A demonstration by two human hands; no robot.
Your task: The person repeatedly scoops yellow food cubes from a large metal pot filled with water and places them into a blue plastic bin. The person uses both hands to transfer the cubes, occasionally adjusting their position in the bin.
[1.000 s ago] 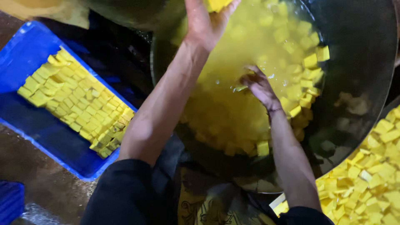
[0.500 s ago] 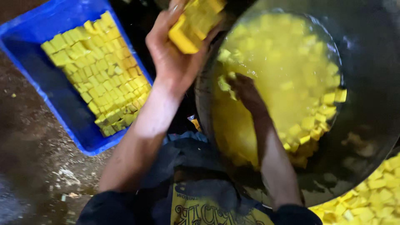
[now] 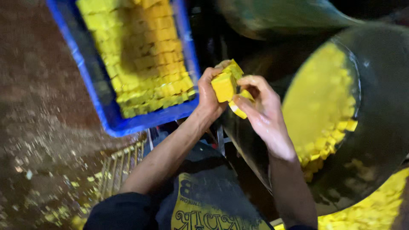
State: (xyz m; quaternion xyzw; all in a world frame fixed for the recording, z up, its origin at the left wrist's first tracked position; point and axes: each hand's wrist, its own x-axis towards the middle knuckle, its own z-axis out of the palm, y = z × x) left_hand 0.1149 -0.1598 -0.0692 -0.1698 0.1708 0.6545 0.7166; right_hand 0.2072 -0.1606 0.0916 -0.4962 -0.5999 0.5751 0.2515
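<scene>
Dim, wet brown floor surrounds a blue plastic crate (image 3: 106,115) of packed yellow cubes. Left hand (image 3: 211,96) is clamped on a stack of soft, wet yellow cubes (image 3: 225,83); right hand (image 3: 262,110) cups the stack's underside. Crate lies left of both hands, dark metal basin (image 3: 375,127) right.
</scene>
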